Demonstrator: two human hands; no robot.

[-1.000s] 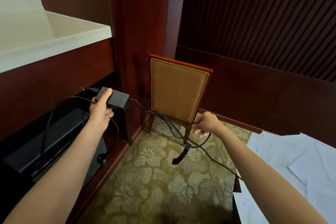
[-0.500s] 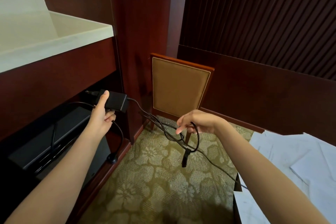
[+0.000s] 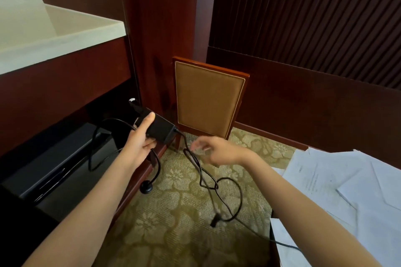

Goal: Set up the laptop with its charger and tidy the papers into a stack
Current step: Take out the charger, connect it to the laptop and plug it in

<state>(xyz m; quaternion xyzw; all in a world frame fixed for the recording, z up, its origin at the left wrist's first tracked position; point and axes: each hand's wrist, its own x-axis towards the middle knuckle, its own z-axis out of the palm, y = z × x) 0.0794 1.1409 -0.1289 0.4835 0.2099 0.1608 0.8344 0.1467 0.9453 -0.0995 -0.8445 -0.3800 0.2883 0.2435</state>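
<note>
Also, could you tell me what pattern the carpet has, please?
The carpet shows pale flowers on olive-gold, clearest in the head view.

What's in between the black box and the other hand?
The black cable hangs there, running from the charger brick in the left hand down past the blurred right hand. The head view shows it.

Charger brick (image 3: 160, 129) left, papers (image 3: 336, 180) right, chair (image 3: 209, 102) behind and between.
The left grip (image 3: 138, 143) holds the brick before the cabinet (image 3: 54, 97) at left. Its cable (image 3: 230, 182) hangs over the carpet (image 3: 173, 212), just left of and below the right grip (image 3: 219, 150), and runs on toward the papers.
</note>
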